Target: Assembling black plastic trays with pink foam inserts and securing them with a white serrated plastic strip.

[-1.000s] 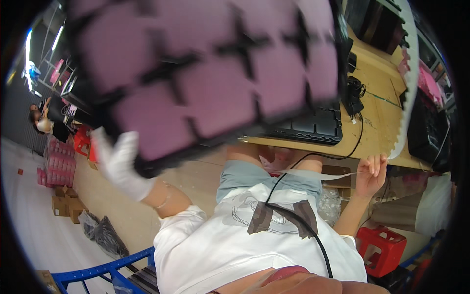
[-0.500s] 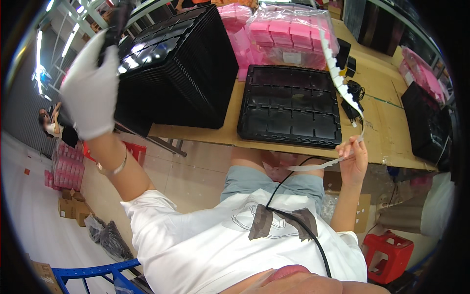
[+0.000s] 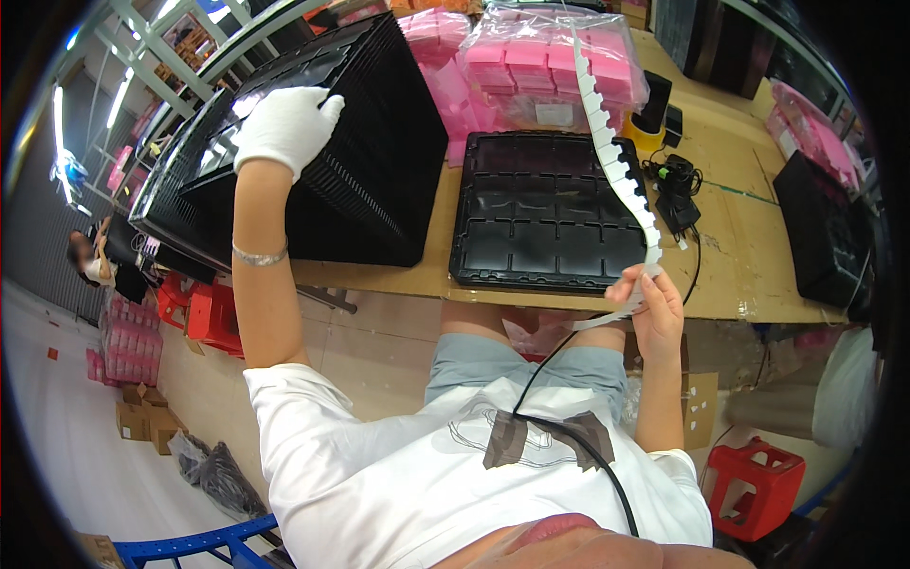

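My left hand [image 3: 286,129], in a white glove, is over the tall stack of black plastic trays [image 3: 379,161] at the left of the table, touching the upper part. Its thumb stands apart from the fingers, which are partly hidden, and nothing shows in its grasp. My bare right hand [image 3: 652,296] pinches a long white notched strip [image 3: 607,142] near the table's front edge. The strip rises in a curve over the right side of a black compartmented tray [image 3: 545,213], and a short end hangs below my fingers. This tray lies flat in front of me.
Pink packets in clear plastic [image 3: 540,71] sit behind the tray. A black adapter with cable [image 3: 678,199] lies to the right. A black box-shaped stack [image 3: 825,228] stands at the far right. A red stool [image 3: 755,488] is on the floor; a person [image 3: 100,261] is far left.
My left hand has come down and right from the upper left onto the stack; the dark thing it held no longer shows in it. My right hand and the strip have shifted left.
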Demonstrator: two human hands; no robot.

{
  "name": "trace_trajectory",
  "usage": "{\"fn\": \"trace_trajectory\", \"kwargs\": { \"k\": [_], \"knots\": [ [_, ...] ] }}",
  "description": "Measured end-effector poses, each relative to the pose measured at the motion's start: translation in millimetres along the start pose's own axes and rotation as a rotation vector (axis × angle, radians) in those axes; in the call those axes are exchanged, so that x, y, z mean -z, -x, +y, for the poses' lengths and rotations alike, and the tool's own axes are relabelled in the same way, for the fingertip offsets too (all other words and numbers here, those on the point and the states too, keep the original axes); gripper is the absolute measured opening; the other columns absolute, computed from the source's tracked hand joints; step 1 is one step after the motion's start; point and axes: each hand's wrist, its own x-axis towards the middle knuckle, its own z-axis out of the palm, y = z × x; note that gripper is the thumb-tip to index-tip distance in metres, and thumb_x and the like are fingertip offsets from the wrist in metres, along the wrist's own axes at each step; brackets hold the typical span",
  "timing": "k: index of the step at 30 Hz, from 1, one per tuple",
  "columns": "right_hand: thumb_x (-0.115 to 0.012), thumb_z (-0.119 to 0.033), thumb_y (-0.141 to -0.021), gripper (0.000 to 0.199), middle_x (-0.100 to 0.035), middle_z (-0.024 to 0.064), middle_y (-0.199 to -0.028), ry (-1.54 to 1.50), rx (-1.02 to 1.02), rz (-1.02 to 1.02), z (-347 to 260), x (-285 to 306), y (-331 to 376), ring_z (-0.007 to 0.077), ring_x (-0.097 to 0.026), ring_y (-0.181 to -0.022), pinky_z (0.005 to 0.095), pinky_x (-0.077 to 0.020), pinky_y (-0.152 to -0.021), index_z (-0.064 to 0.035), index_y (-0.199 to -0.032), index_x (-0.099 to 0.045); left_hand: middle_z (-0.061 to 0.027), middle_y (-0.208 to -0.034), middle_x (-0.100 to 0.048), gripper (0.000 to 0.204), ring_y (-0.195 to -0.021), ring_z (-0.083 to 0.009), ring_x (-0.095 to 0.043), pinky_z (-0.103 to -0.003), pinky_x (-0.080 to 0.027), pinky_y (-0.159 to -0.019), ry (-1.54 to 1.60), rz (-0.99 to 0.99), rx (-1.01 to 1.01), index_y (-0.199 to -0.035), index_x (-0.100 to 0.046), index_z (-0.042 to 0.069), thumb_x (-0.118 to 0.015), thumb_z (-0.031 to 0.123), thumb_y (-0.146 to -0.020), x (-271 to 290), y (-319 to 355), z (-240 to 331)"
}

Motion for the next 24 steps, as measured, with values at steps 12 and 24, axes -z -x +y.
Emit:
{"fn": "trace_trajectory", "kwargs": {
  "k": [12,24],
  "knots": [
    [-0.076,-0.013,-0.084,0.017,-0.063,0.0031,-0.102,0.383,-0.032,-0.074,47.9,-72.9,-103.5,0.0098,-0.058,-0.092,0.0236,-0.0446,-0.083,-0.0016,-0.093,-0.067,-0.0032,-0.094,-0.069,0.032,-0.079,-0.0064,-0.06,-0.023,-0.05,-0.068,1.851,-0.572,0.249,-0.115,-0.066,-0.001,-0.073,0.015,-0.088,-134.0,129.3,193.8],
    [-0.074,-0.005,-0.084,0.01,-0.066,0.004,-0.091,0.651,-0.042,-0.013,124.7,-66.9,-70.1,0.0098,-0.062,-0.083,0.0237,-0.0496,-0.076,-0.0017,-0.09,-0.067,-0.006,-0.088,-0.069,0.026,-0.065,-0.0063,-0.059,-0.019,-0.045,-0.053,1.969,-0.223,0.629,-0.112,-0.065,-0.002,-0.072,0.01,-0.089,-183.8,143.5,172.7]
  ]
}}
